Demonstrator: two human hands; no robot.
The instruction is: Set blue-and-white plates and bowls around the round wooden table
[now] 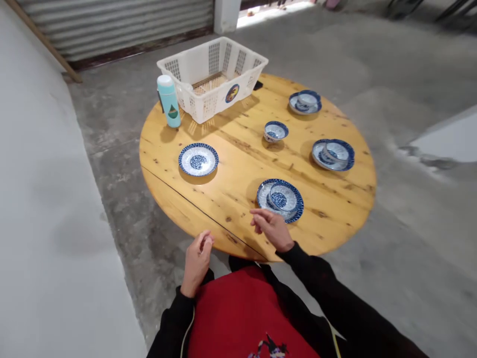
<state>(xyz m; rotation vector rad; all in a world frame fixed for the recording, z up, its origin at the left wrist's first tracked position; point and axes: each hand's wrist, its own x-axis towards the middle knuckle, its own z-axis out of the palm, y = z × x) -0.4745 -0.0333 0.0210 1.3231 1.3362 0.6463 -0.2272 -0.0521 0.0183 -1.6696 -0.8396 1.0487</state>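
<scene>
My right hand (273,229) is just in front of a blue-and-white plate (296,215) that carries a bowl (281,195). Its index finger reaches out to the left, the other fingers bend loosely, and I see nothing in it. At the table's near edge, my left hand (197,261) hangs with loosely curled fingers, holding nothing visible. A bare plate (198,159) lies further ahead on the left. Near the middle of the table stands a single bowl (276,131) without a plate.
On the round wooden table (231,199), a white plastic basket (219,94) stands at the back beside a turquoise bottle (169,102). Two more plates hold bowls: one at right (333,154), another at back right (304,102). A white wall (55,199) rises on the left.
</scene>
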